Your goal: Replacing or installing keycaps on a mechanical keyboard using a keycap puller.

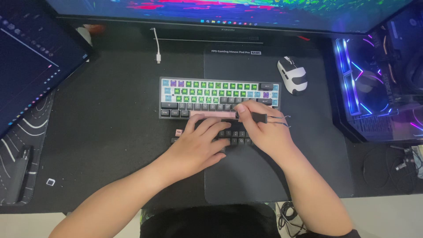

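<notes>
2 hands (229, 136) over keyboard (219, 98), black desk mat (110, 132)

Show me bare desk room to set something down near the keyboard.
Bare black desk mat lies left of the keyboard, up to the tablet. The mouse pad is bare below the mouse. It is crowded under the left hand and right hand, around the loose keycaps.

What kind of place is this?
Most likely a home computer gaming desk: a compact keyboard with many keycaps removed, a white mouse on a dark mouse pad, and a glowing PC case.
</notes>
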